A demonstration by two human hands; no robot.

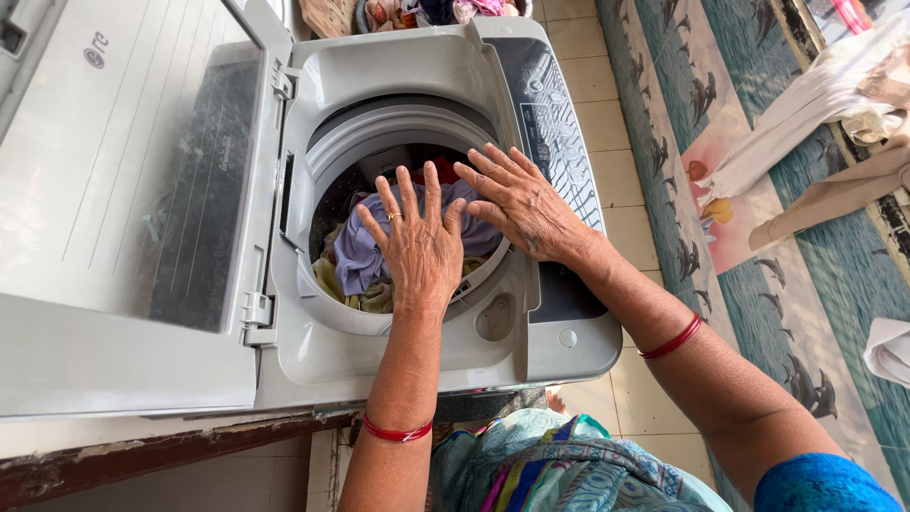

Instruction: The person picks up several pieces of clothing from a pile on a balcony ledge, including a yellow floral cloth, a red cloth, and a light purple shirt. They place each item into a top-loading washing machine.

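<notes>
A grey top-loading washing machine (pixel 408 71) stands with its lid (pixel 123 190) raised to the left. Its drum holds several clothes, a lilac garment (pixel 353 248) on top, yellowish and red pieces around it. My left hand (pixel 417 242) lies flat over the drum, fingers spread, on the lilac garment. My right hand (pixel 521 204) is beside it, fingers spread, over the drum's right rim. Neither hand grips anything. Both wrists carry red bangles.
The machine's control panel (pixel 555 123) runs along its right side. More clothes (pixel 417 11) lie heaped behind the machine. To the right are floor tiles, a blue patterned mat (pixel 749 275), and white and beige cloths (pixel 834 104).
</notes>
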